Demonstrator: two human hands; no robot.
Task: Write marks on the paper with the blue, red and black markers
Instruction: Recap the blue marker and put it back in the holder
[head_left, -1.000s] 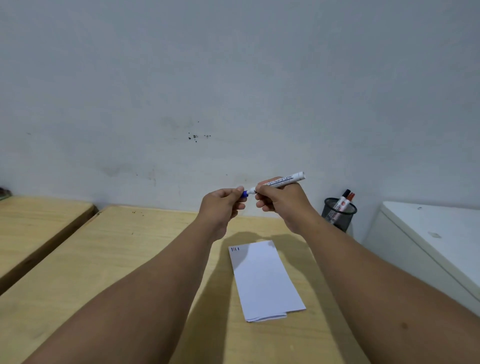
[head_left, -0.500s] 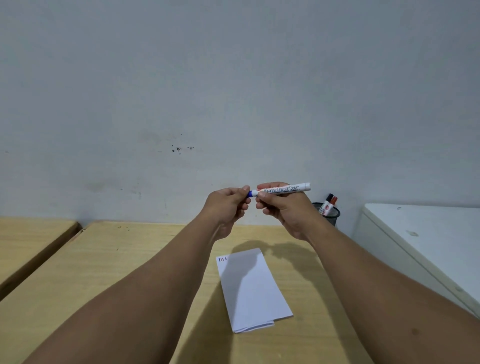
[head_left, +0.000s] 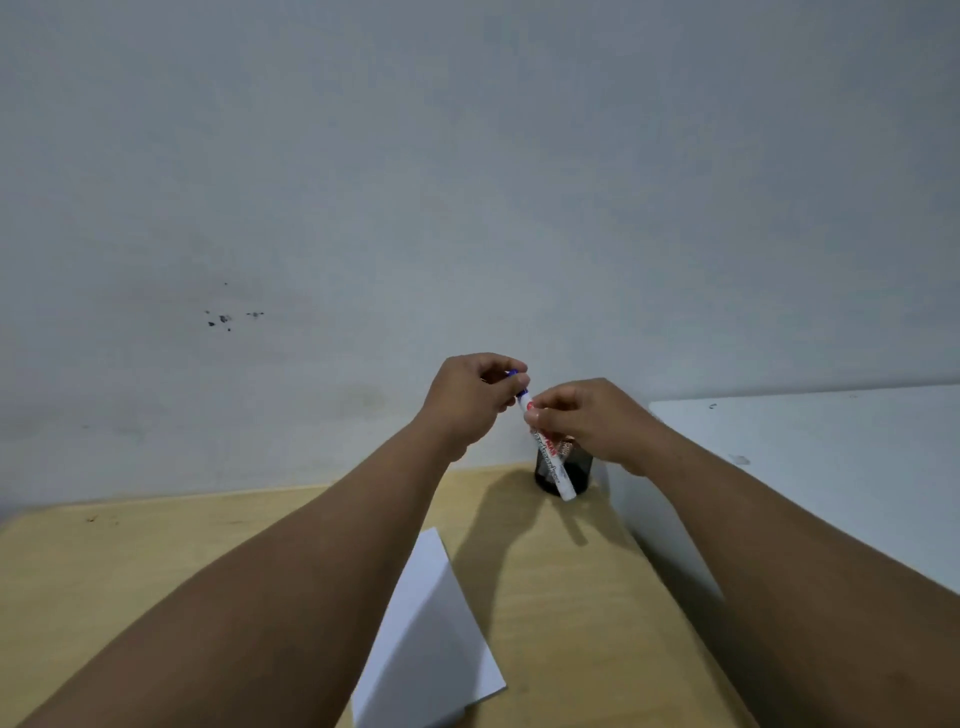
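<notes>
Blue marker (head_left: 548, 447) is in both my hands, up at 12 o'clock over the desk (head_left: 156, 561). Right hand (head_left: 587, 421) pinches the white barrel near the top; left hand (head_left: 475, 397) is closed round the blue cap end at about 11 o'clock of the right. A moment ago the marker lay nearly level between the hands. Now it's tipped steeply, tail pointing down at 5 o'clock, hanging right in front of the black mesh pen cup (head_left: 579, 470). The view has also swung right: the cup sits dead centre at the desk's back edge, where it was off at 2 o'clock before.

Cap looks seated or nearly so; can't tell for sure, my fingers cover the joint.

My read: blue is done with and I'm capping it, lining the barrel up to drop it back in the cup. Red and black markers aren't visible right now, my right hand blocks the cup mouth. Presumably one of those comes out next.

Paper (head_left: 431, 644) lies flat on the desk at 6 o'clock, between my forearms, well apart from the cup. My left forearm hides its near-left corner, so I can't see any marks on it.

White cabinet top (head_left: 810, 467) at 3 o'clock, not involved.
</notes>
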